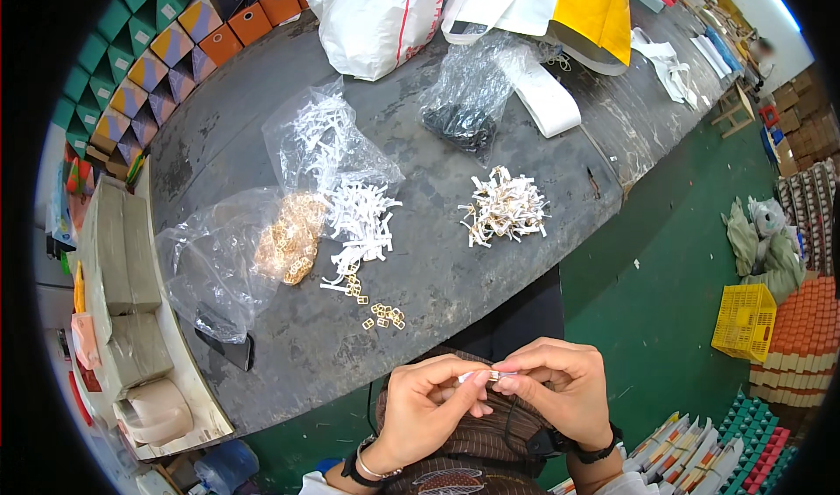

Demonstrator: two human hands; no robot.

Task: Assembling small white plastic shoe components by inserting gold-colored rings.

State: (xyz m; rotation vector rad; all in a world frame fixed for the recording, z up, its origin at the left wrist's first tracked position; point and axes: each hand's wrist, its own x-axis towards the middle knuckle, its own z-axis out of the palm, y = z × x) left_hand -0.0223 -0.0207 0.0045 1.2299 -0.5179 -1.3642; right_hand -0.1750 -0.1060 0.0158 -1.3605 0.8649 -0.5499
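Note:
My left hand [435, 400] and my right hand [564, 388] meet above my lap, just off the table's near edge. Pinched between their fingertips is a small white strap [465, 376] with a gold-coloured buckle [493, 376] on it; fingers partly cover both. On the table lie a few loose gold buckles [383, 316] and, behind them, a pile of white straps [360, 219]. Farther left, more gold buckles [293, 237] sit in a clear plastic bag [214, 254]. To the right is a heap of white straps with gold buckles [505, 208].
The dark table [402, 136] carries a phone [226, 348] at its near left. At the back stand a white plastic bag [376, 18], a yellow-and-white bag [591, 18] and a clear bag of dark pieces [468, 101]. A yellow crate [742, 322] rests on the green floor at right.

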